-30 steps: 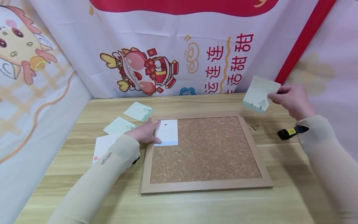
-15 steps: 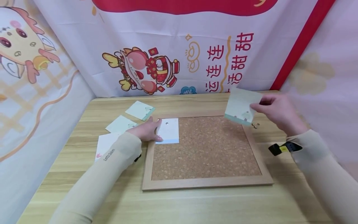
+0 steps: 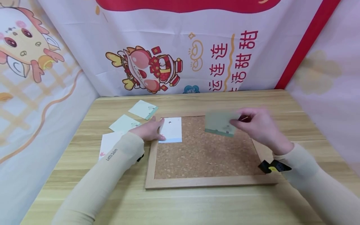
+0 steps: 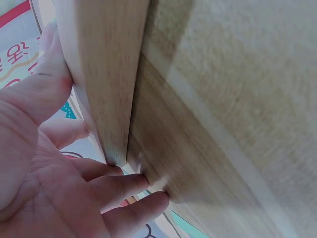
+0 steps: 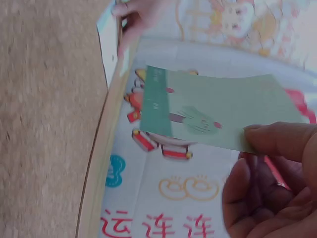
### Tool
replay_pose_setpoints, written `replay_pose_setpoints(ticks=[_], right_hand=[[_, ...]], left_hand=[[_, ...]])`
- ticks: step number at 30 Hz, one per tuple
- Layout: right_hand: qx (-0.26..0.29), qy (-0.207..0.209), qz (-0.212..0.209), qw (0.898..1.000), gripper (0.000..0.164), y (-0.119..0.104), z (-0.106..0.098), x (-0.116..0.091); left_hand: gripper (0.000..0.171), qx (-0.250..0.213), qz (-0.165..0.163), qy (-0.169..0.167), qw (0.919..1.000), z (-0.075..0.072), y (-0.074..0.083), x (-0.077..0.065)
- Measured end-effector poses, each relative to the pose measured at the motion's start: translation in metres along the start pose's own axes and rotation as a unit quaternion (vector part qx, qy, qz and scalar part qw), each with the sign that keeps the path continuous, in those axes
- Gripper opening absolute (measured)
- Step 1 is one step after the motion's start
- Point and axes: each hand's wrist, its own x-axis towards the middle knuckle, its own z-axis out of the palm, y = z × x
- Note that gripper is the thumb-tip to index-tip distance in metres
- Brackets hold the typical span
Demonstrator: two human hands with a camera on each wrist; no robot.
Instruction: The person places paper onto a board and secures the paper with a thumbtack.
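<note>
Over the upper part of the framed cork board [image 3: 197, 159], my right hand [image 3: 257, 126] pinches a pale green sheet of note paper [image 3: 220, 123] by its right edge. The sheet has a darker green band and a small printed figure [image 5: 198, 120]; it hangs above the cork, apart from it. My left hand [image 3: 150, 129] rests at the board's left edge, thumb and forefinger by a white note [image 3: 171, 129] with a pushpin [image 3: 170, 122] near its top. In the left wrist view, its other fingers [image 4: 124, 191] extend beside the wooden frame [image 4: 106, 74], against the table.
Left of the board lie two green sheets, the far sheet [image 3: 142, 109] and the nearer sheet [image 3: 123, 123], and a white sheet [image 3: 108, 142] partly under the left forearm. A printed cloth [image 3: 157, 28] stands behind the wooden table [image 3: 197, 206].
My right hand has carried the green sheet leftward and down, from right of the board to above the cork. The left hand has stayed at the white note.
</note>
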Motion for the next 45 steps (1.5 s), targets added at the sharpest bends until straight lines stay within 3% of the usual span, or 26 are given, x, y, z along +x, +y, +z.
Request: replay_pose_setpoints(ticks=[3, 6, 12, 14, 16, 22, 25, 28, 37, 39, 41, 44, 45], right_hand=[[-0.005, 0.020, -0.108, 0.994, 0.025, -0.004, 0.010, -0.004], [-0.018, 0.043, -0.217, 0.975, 0.038, -0.007, 0.019, -0.008], [-0.049, 0.096, -0.415, 0.903, 0.020, -0.014, 0.033, -0.013], [-0.060, 0.111, -0.449, 0.885, 0.025, -0.018, 0.036, -0.016], [-0.066, 0.120, -0.468, 0.873, 0.027, -0.021, 0.038, -0.019], [-0.081, 0.119, -0.486, 0.862, 0.028, -0.025, 0.042, -0.026], [-0.076, 0.116, -0.488, 0.862, 0.027, -0.024, 0.045, -0.027], [-0.079, 0.103, -0.478, 0.869, 0.028, -0.021, 0.046, -0.029], [-0.071, 0.050, -0.423, 0.902, 0.027, -0.005, 0.049, -0.025], [-0.051, 0.037, -0.390, 0.919, 0.017, 0.000, 0.050, -0.022], [-0.032, 0.026, -0.342, 0.939, 0.019, 0.004, 0.051, -0.017], [-0.006, -0.003, -0.231, 0.973, 0.028, 0.009, 0.052, -0.010], [-0.004, -0.016, -0.193, 0.981, 0.022, 0.010, 0.053, -0.007]], left_hand=[[0.096, -0.001, 0.002, 0.001, 1.0000, 0.001, -0.001, -0.001], [0.096, 0.002, 0.006, 0.001, 1.0000, 0.001, -0.001, -0.001], [0.094, -0.004, 0.008, 0.005, 0.9999, 0.001, -0.001, -0.003], [0.094, -0.009, 0.006, 0.007, 0.9999, 0.002, 0.000, -0.003], [0.093, -0.013, 0.006, 0.009, 0.9999, 0.002, -0.001, -0.003], [0.092, -0.008, 0.013, 0.016, 0.9998, 0.003, -0.002, -0.004], [0.090, 0.000, 0.018, 0.020, 0.9996, 0.005, -0.003, -0.006], [0.086, 0.009, 0.024, 0.025, 0.9994, 0.007, -0.004, -0.009], [0.079, 0.053, 0.044, 0.054, 0.9962, 0.017, -0.011, -0.024], [0.080, 0.069, 0.056, 0.062, 0.9941, 0.019, -0.012, -0.029], [0.082, 0.083, 0.069, 0.071, 0.9916, 0.021, -0.013, -0.034], [0.084, 0.094, 0.076, 0.074, 0.9898, 0.024, -0.015, -0.040], [0.085, 0.095, 0.074, 0.073, 0.9900, 0.025, -0.015, -0.042]])
